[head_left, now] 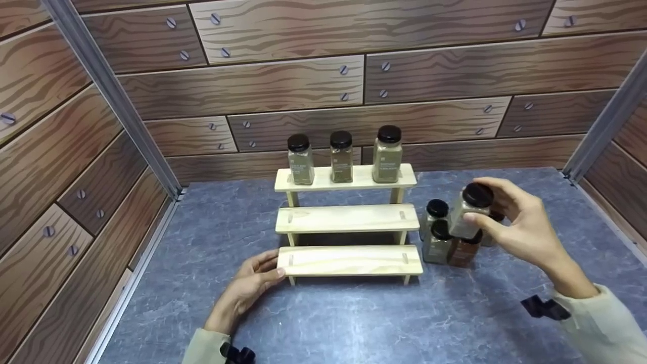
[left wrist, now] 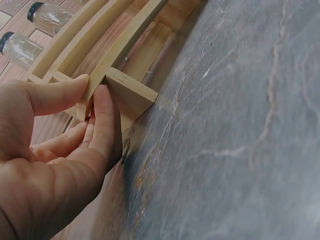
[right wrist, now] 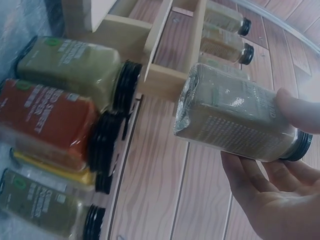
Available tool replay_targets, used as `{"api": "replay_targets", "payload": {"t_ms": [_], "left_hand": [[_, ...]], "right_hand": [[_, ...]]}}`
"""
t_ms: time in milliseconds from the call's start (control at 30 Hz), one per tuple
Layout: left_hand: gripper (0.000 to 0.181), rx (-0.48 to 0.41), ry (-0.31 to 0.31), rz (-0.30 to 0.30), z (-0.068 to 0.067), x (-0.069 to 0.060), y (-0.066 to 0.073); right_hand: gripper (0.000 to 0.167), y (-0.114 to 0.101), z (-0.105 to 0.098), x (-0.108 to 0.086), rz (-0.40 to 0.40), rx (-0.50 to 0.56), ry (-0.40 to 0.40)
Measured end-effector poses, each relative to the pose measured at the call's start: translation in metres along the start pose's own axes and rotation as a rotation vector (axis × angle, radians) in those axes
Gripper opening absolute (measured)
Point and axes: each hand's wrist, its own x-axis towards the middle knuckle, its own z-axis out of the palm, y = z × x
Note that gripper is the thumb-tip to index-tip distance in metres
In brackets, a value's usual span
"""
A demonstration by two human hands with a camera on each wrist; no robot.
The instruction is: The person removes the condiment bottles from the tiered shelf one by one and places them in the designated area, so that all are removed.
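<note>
A pale three-tier wooden rack stands on the table, with three black-lidded spice jars spaced along its top tier. My left hand pinches the left end of the lowest tier; the left wrist view shows thumb and fingers on either side of the board's end. Held up in my right hand is a black-lidded jar, gripped between thumb and fingers above several other jars. One of those below, a red-filled jar, shows in the right wrist view.
The grouped jars stand just right of the rack on the blue-grey marbled table. Behind rises a wood-patterned wall, with metal posts at its corners. The middle and lowest tiers bear no jars.
</note>
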Motion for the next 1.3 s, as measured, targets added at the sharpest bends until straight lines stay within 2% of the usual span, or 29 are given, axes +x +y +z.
{"api": "replay_targets", "payload": {"t_ms": [233,500,867,1300], "left_hand": [[0.074,-0.002,0.009,-0.002,-0.002,0.002,0.004],[0.073,0.014,-0.021,0.007,-0.002,0.002,0.007],[0.073,0.001,-0.014,0.015,0.001,0.01,0.009],[0.074,0.0,-0.036,0.005,-0.001,0.001,0.003]], "right_hand": [[0.065,0.008,-0.01,-0.002,0.005,-0.028,0.023],[0.069,0.022,-0.025,-0.008,-0.031,-0.035,0.054],[0.07,0.036,-0.044,-0.015,-0.01,-0.074,0.039],[0.071,0.053,-0.047,-0.028,-0.011,-0.075,0.034]]}}
